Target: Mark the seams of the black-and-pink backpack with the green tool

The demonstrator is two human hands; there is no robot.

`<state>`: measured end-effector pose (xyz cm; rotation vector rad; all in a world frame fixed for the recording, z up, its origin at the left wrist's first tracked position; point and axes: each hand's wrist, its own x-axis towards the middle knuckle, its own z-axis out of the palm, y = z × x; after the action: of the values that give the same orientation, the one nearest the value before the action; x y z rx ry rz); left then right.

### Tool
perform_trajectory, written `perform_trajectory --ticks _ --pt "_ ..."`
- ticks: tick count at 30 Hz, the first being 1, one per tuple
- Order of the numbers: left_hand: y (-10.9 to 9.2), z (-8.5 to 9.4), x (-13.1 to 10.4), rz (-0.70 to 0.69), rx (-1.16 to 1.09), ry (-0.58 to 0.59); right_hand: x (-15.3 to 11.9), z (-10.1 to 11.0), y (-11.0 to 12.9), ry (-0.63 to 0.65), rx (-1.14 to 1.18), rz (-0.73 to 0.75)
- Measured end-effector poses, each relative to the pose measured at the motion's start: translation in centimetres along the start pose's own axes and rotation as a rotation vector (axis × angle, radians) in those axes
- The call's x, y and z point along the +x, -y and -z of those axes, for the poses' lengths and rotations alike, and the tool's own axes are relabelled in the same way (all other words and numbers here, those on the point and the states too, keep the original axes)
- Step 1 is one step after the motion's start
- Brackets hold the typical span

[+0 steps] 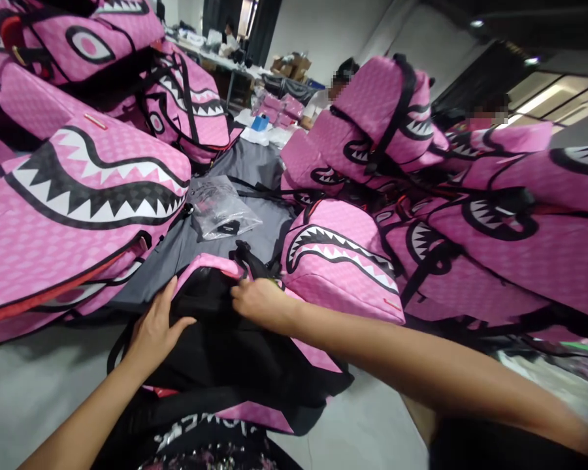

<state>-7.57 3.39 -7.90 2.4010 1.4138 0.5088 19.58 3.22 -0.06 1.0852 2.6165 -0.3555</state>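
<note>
both hands (153,329) (259,301) flat, grip apart, on black-backed backpack (225,346), grey table (255,170), pink backpacks (78,189) heaped around

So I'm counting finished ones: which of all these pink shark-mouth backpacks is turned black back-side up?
The backpack under both hands, left hand and right hand resting on its black back panel. The piled ones around it, like the big one at left, show their shark mouths.

Bare forearms, no sleeves; black printed top below.
</note>
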Motion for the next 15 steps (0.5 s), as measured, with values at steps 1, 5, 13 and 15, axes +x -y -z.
perform_trajectory --ticks 1,5,13,15 --pt "-0.2 0.0 -0.1 0.022 -0.003 -0.002 -1.0 -0.4 -0.3 0.052 -0.001 -0.052" --pt "-0.7 0.2 -0.1 0.165 -0.041 0.052 -2.8 -2.1 -0.6 0.064 -0.025 -0.123" --pt "-0.9 1.2 1.8 0.353 -0.303 0.283 -3.9 -2.5 0.6 -0.267 0.417 -0.468" --pt "-2.6 2.6 2.2 0.355 -0.299 0.259 -6.6 -3.1 1.6 -0.21 0.801 -0.575"
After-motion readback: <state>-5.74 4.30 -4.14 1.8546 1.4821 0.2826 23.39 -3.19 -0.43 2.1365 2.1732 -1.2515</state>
